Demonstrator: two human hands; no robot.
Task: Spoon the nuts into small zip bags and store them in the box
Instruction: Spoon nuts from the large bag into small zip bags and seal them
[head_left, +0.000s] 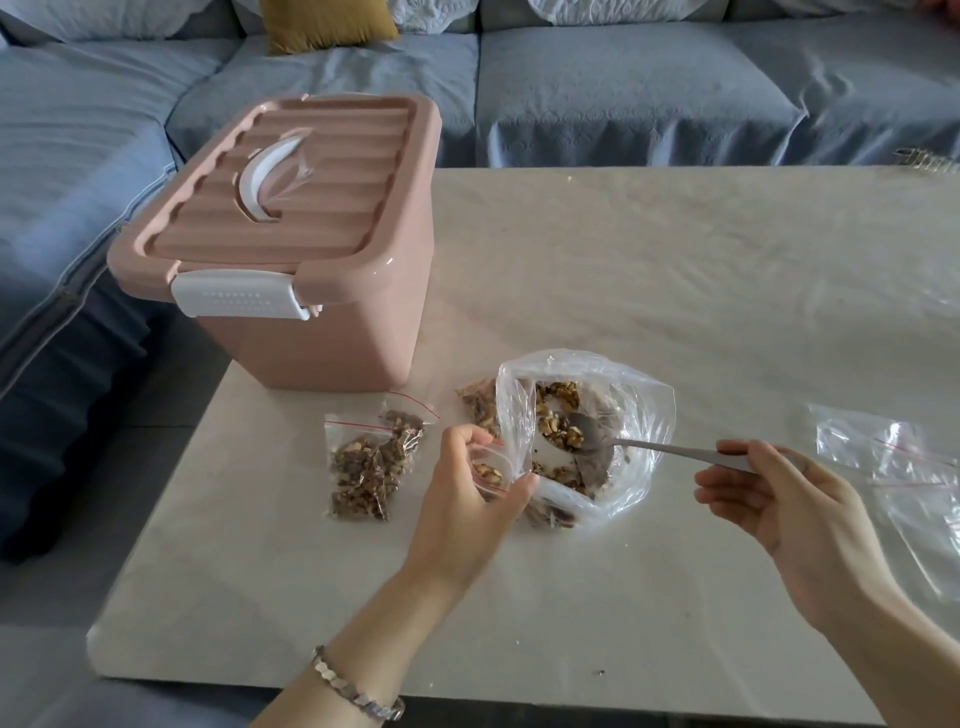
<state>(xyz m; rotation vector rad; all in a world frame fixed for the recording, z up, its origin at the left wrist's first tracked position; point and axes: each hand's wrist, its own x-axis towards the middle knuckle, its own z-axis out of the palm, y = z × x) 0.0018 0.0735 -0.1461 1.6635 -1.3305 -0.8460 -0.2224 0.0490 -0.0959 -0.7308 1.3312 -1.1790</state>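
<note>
A large clear plastic bag (641, 415) lies open on the table and holds walnut pieces (558, 397). My right hand (779, 512) grips the handle of a metal spoon (675, 451); its bowl, loaded with nuts, sits inside the big bag. My left hand (467, 499) holds a small zip bag (488, 470) open beside the big bag, with a few nuts in it. Two filled zip bags (371, 462) lie to the left, and another filled one (480, 400) lies behind. The pink box (311, 332) stands at the table's left with its lid latched.
Empty zip bags (904, 457) lie at the right of the pale table (675, 270). A blue-grey sofa (623, 98) with a mustard cushion (327, 23) runs behind and to the left. A spiral-bound item (930, 160) sits at the far right edge.
</note>
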